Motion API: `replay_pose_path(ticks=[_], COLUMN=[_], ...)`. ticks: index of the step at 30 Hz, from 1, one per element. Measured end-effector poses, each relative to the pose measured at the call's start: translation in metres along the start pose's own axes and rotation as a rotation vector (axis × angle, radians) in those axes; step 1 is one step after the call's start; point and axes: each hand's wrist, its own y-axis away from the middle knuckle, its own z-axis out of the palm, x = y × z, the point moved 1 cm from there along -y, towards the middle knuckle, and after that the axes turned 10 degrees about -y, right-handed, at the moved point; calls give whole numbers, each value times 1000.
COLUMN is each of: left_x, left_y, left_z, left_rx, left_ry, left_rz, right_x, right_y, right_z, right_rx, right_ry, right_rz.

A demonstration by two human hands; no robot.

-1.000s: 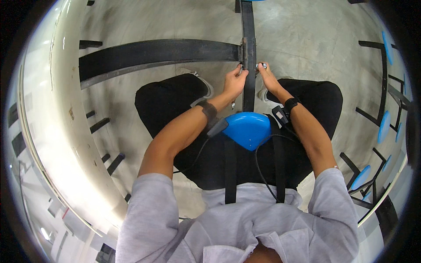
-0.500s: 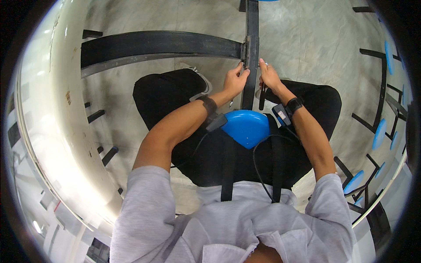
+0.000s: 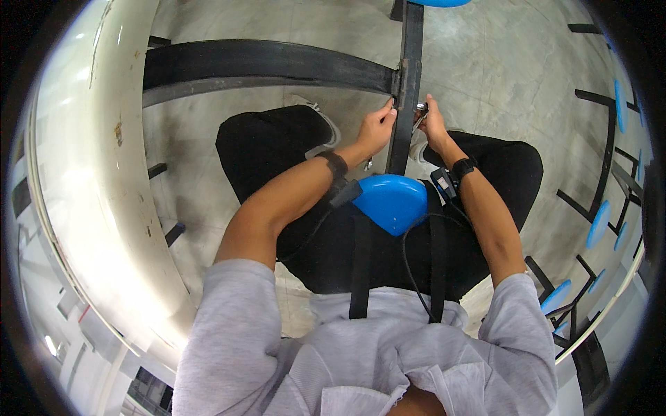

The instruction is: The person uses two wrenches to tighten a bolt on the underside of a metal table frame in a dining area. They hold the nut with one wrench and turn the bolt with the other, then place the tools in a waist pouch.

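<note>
A black metal beam [image 3: 411, 52] runs away from me beyond a blue round seat [image 3: 392, 201], meeting a curved black crossbar [image 3: 270, 62] at a bracketed joint. My left hand [image 3: 377, 132] is closed at the beam's left side, just below this joint. From under it pokes the silver end of a slim wrench [image 3: 368, 165]; the rest is covered by the fingers. On the beam's opposite side, my right hand [image 3: 434, 126] grips a socket wrench whose silver head [image 3: 421, 107] points at the beam. Its handle is mostly hidden by the hand.
A long white tabletop edge [image 3: 104, 159] curves down the left side. My knees straddle the beam and seat. Several blue seats on black frames stand at the right, one seat [image 3: 598, 224] among them. Another blue seat [image 3: 437, 2] tops the beam's far end.
My right hand has turned, so the black handle that hung below it no longer shows and the silver head does. The left hand has shifted slightly right with the view.
</note>
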Motion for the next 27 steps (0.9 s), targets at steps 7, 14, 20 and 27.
replay_pose_path(ticks=[7, 14, 20, 27], left_x=[17, 45, 45, 23], left_y=[-4, -28, -22, -5], left_z=[0, -24, -25, -10], left_rx=[-113, -411, -521, -423], left_ry=[100, 392, 244, -31], left_rz=[-324, -644, -528, -354], right_x=[2, -6, -7, -5], right_y=[-3, 3, -1, -8], right_z=[-2, 4, 3, -4], right_rx=[-41, 18, 9, 1], right_ry=[46, 66, 98, 138], right_rz=[-73, -94, -100, -116])
